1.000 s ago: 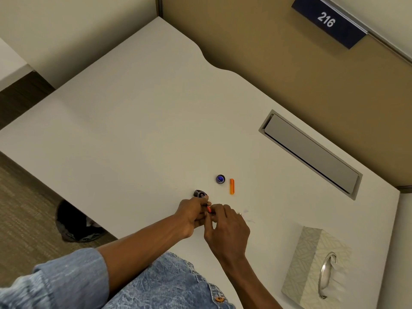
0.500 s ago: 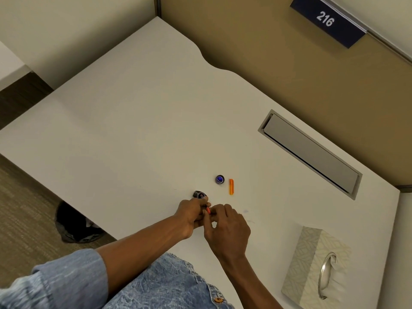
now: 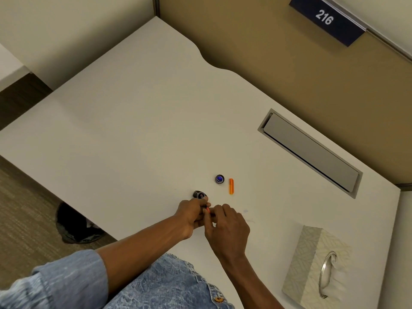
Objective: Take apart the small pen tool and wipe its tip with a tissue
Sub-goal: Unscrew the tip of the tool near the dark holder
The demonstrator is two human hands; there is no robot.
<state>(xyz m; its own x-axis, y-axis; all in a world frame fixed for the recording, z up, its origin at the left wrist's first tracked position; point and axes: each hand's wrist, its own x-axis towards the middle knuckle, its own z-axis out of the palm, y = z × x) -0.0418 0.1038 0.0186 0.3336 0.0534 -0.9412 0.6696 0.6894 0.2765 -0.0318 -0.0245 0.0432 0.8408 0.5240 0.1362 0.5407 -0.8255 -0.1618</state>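
Note:
Near the white desk's point(image 3: 133, 121) front edge my left hand point(image 3: 191, 216) and my right hand point(image 3: 227, 226) meet. Between their fingertips they pinch the small pen tool point(image 3: 207, 210), of which only an orange-red bit shows. A dark round part point(image 3: 200, 194) lies just beyond my left hand. Farther back a blue round cap point(image 3: 219, 179) and a short orange piece point(image 3: 231, 186) lie side by side on the desk. The tissue box point(image 3: 312, 270) stands at the right front corner.
A grey cable flap point(image 3: 310, 150) is set into the desk at the right rear. A tan partition with a sign reading 216 point(image 3: 325, 17) rises behind the desk. A dark bin point(image 3: 75, 226) sits on the floor under the front edge.
Both hands stay joined on the pen tool in the same spot; only small finger shifts show. The loose parts have not moved.

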